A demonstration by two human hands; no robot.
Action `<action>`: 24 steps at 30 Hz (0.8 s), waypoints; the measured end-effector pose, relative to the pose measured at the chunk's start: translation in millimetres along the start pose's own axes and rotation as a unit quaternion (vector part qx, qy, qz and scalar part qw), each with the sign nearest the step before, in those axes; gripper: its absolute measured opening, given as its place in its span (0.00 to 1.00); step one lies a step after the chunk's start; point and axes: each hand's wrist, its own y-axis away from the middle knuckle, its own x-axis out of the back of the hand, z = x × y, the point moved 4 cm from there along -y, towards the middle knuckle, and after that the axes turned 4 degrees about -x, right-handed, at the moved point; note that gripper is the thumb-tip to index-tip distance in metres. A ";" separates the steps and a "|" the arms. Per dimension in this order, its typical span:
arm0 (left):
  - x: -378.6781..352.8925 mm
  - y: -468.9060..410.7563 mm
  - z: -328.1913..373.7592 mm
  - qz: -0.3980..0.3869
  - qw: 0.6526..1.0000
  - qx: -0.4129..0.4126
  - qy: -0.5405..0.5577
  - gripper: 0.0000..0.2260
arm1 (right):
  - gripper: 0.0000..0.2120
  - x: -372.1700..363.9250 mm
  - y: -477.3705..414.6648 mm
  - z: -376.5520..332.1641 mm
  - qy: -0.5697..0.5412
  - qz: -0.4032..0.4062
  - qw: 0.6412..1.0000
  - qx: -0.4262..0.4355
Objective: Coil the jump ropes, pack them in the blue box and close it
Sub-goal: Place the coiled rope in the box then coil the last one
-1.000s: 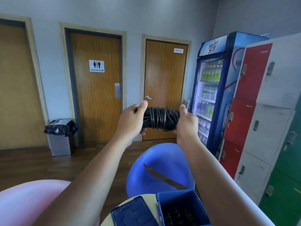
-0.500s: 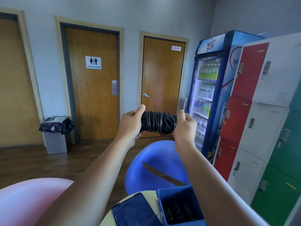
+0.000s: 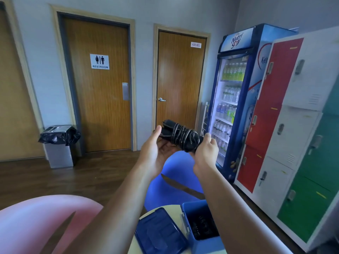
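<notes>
**Coiled rope held over the open box, left hand easing off**

Nearest, at the bottom of the view, the blue box (image 3: 205, 243) stands open on the pale round table (image 3: 165, 207). Dark coiled ropes (image 3: 201, 228) are already inside it. Its lid (image 3: 159, 233) lies flat just to its left. A pink rounded seat (image 3: 36, 226) fills the lower left corner, and a blue one (image 3: 176, 173) sits just beyond the table.

Both forearms reach forward and up over the box. The right hand (image 3: 206, 153) has its fingers curled tightly round the lower, right end of the black jump rope bundle (image 3: 181, 137), whose cord is wound round the two handles. The left hand (image 3: 157, 153) is turned palm up with relaxed fingers under the bundle and its thumb raised against the handle ends; it supports rather than grips.

Half a second ago the bundle lay nearly level with a hand clamped on each end. Now it tilts, left end higher and farther away, and the left hand has loosened its hold.

Beyond the hands a lined bin (image 3: 58, 143) stands against the wall beside the restroom door (image 3: 99, 107). A second door (image 3: 179, 79) is to its right. A drinks fridge (image 3: 234, 99) and coloured lockers (image 3: 293, 125) line the right wall.
</notes>
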 end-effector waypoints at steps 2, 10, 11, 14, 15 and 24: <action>0.8 -0.2 -8.3 0.025 1.000 -0.007 -0.018 0.15 | 0.16 -3.5 4.9 10.5 0.028 -0.046 0.998 -0.012; -2.2 -20.2 -11.6 0.048 0.973 -0.065 -0.216 0.14 | 0.15 -8.2 5.1 34.0 0.127 -0.173 0.977 0.012; -4.7 -22.4 -18.1 0.031 0.969 -0.057 -0.239 0.17 | 0.16 -8.9 2.5 34.0 0.118 -0.184 0.976 0.015; -16.4 -25.2 -39.8 0.006 0.933 -0.079 -0.350 0.21 | 0.21 -8.1 -7.6 36.1 0.118 -0.183 0.975 0.037; -19.4 -27.3 -47.5 0.012 0.924 -0.098 -0.368 0.20 | 0.21 -5.4 -13.3 38.2 0.118 -0.163 0.979 0.044; -42.4 -73.5 -124.9 0.035 0.886 -0.133 -0.444 0.17 | 0.20 26.0 -99.0 70.6 0.136 -0.141 0.980 -0.020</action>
